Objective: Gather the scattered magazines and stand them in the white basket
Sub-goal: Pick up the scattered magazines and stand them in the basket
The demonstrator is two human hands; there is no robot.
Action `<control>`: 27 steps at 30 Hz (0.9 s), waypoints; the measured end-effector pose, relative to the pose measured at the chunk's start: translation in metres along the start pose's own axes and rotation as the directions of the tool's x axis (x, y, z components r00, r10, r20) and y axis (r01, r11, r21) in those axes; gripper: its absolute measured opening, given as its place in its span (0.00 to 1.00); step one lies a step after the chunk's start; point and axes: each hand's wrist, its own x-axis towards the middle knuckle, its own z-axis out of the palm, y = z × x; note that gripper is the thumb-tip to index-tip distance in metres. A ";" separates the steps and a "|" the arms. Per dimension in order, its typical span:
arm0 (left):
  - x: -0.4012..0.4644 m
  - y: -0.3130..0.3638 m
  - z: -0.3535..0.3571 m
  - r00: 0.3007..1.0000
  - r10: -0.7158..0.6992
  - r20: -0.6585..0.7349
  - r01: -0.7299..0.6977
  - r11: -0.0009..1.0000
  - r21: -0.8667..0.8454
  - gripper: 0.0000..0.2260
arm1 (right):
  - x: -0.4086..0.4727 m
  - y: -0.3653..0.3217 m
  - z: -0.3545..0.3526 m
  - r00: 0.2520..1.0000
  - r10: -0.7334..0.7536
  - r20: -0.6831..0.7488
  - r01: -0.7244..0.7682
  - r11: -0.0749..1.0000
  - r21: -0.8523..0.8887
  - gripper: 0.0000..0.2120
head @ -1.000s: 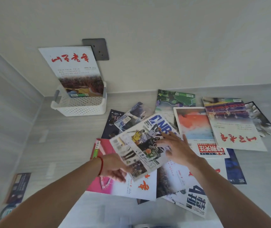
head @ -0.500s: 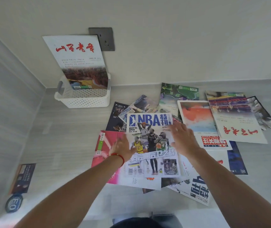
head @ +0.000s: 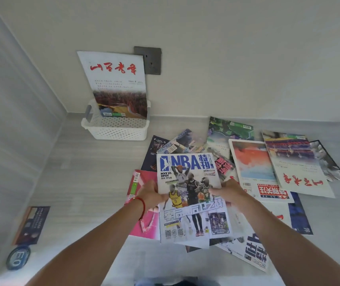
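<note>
NBA magazine (head: 188, 182) mid-desk atop scattered magazines (head: 272, 168), left hand (head: 150, 194) gripping its left edge, right hand (head: 228, 191) gripping right edge. White basket (head: 116, 129) in back-left corner against wall, one magazine (head: 116, 83) upright inside. Pale grey desk (head: 78, 182) bare left of pile; dark booklet (head: 31, 225) near left wall. Grey socket (head: 150, 60) above basket.

A plain off-white wall (head: 226, 48) fills the upper half, evenly lit by soft light. A dark grey socket plate (head: 150, 60) is fixed to it at about 11 o'clock. A pale side panel (head: 10, 100) runs along the 9 o'clock side and meets the wall in a corner. Below, the light grey wood-grain floor (head: 82, 182) spreads toward 6 o'clock.
</note>
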 end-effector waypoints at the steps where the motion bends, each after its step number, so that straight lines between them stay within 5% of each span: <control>1: -0.002 0.001 -0.010 1.000 0.009 0.004 -0.009 1.000 -0.021 0.15 | -0.003 -0.006 -0.001 0.999 0.010 0.035 -0.010 1.000 0.015 0.17; 5: -0.012 0.010 -0.058 0.997 0.081 0.002 -0.080 0.993 -0.087 0.14 | -0.012 -0.044 -0.003 0.994 -0.033 0.100 0.031 0.999 0.020 0.08; 10: -0.013 0.022 -0.145 0.987 0.158 0.024 -0.147 0.957 -0.252 0.09 | -0.027 -0.113 -0.006 0.967 -0.254 0.029 0.252 0.965 0.068 0.13; 14: -0.004 0.044 -0.213 0.960 0.229 -0.159 -0.262 0.935 -0.237 0.05 | -0.036 -0.189 0.006 0.880 -0.459 -0.125 0.458 0.888 -0.035 0.16; 19: 0.011 0.084 -0.291 0.836 0.379 -0.397 -0.427 0.904 -0.037 0.07 | -0.024 -0.281 0.011 0.758 -0.607 -0.239 0.626 0.780 0.006 0.16; 27: 0.050 0.116 -0.340 0.571 0.413 -0.709 -0.410 0.892 0.190 0.06 | 0.004 -0.367 0.035 0.625 -0.682 -0.380 0.730 0.683 -0.025 0.11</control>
